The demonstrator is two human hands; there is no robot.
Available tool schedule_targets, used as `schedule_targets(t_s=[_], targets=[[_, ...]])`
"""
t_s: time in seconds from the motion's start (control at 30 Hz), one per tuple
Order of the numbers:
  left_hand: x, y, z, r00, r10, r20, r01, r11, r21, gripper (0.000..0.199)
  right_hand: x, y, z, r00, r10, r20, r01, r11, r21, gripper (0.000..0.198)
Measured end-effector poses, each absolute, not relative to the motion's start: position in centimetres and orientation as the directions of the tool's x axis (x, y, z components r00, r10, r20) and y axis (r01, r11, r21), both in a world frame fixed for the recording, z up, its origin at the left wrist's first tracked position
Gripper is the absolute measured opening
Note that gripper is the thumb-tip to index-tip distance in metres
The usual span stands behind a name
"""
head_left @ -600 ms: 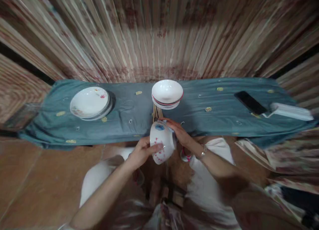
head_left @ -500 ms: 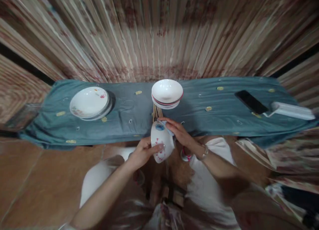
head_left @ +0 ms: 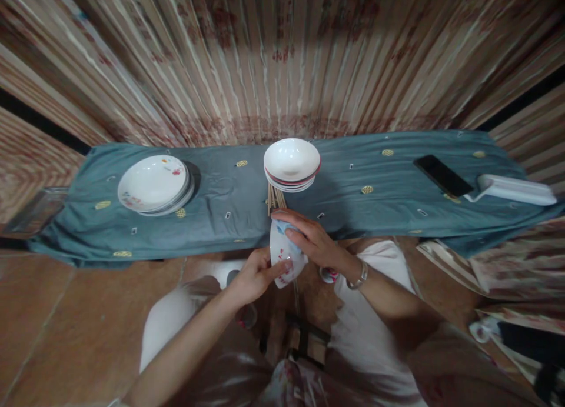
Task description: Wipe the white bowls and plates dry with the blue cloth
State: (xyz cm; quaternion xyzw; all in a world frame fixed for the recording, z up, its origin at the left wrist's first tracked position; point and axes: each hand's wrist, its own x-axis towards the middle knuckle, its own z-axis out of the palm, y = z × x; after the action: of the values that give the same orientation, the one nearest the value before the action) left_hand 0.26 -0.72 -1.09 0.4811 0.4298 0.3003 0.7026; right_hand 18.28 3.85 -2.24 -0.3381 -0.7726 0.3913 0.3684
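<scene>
A white bowl (head_left: pixel 279 251) with pink floral marks is tilted on its side just off the table's near edge. My left hand (head_left: pixel 253 276) grips its lower left side, thumb across the outer wall. Pressed on the bowl's upper part is a light blue cloth (head_left: pixel 283 227), held under the fingers of my right hand (head_left: pixel 318 243). Beyond them, several wooden chopsticks (head_left: pixel 276 199) lie on the table, their far ends hidden by a stack of white bowls (head_left: pixel 292 159), one red-rimmed. The inside of the held bowl is out of sight.
A stack of floral white plates (head_left: pixel 152 184) sits at the left of the table with its blue-green cloth (head_left: pixel 216 222). On the right lie a black phone (head_left: pixel 442 176) and a white device with a bent arm (head_left: pixel 516 189). A pleated curtain (head_left: pixel 282 89) hangs behind.
My right hand has slid with the cloth further over the bowl's upper side, covering its blue mark. My left hand keeps its hold on the bowl. The view has shifted slightly.
</scene>
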Motion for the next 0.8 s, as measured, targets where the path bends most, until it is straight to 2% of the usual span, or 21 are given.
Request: schedule_targets(t_s=[0.1, 0.2, 0.33, 0.43, 0.5, 0.63, 0.8], targets=[[0.3, -0.9, -0.4, 0.467, 0.833, -0.296, -0.017, 0.343, 0.939, 0.039, 18.6, 4.8, -2.5, -0.416, 0.898, 0.145, 0.173, 0.235, -0.956, 0.039], [0.1, -0.9, 0.3, 0.451, 0.847, -0.281, -0.031, 0.330, 0.943, 0.038, 18.6, 5.6, -2.9, -0.346, 0.938, 0.031, 0.046, 0.050, -0.998, 0.037], [-0.2, -0.6, 0.6, 0.366, 0.886, -0.286, -0.102, 0.344, 0.933, 0.036, 18.1, 6.1, -3.7, -0.234, 0.969, -0.074, -0.149, -0.111, -0.983, 0.032], [-0.4, -0.3, 0.6, 0.295, 0.905, -0.307, -0.209, 0.374, 0.903, 0.037, 17.5, 6.1, -4.3, -0.192, 0.965, -0.179, -0.305, -0.233, -0.924, 0.033], [-0.5, -0.1, 0.6, 0.256, 0.916, -0.310, -0.268, 0.375, 0.887, 0.037, 17.0, 5.9, -4.6, -0.184, 0.955, -0.232, -0.385, -0.287, -0.877, 0.035], [-0.7, 0.3, 1.0, 0.195, 0.939, -0.284, -0.344, 0.337, 0.876, 0.035, 16.1, 5.3, -5.3, -0.134, 0.957, -0.259, -0.477, -0.291, -0.829, 0.033], [-1.0, 0.8, 1.1, 0.121, 0.960, -0.252, -0.326, 0.278, 0.903, 0.037, 15.2, 4.4, -6.2, -0.172, 0.932, -0.318, -0.525, -0.360, -0.771, 0.036]])
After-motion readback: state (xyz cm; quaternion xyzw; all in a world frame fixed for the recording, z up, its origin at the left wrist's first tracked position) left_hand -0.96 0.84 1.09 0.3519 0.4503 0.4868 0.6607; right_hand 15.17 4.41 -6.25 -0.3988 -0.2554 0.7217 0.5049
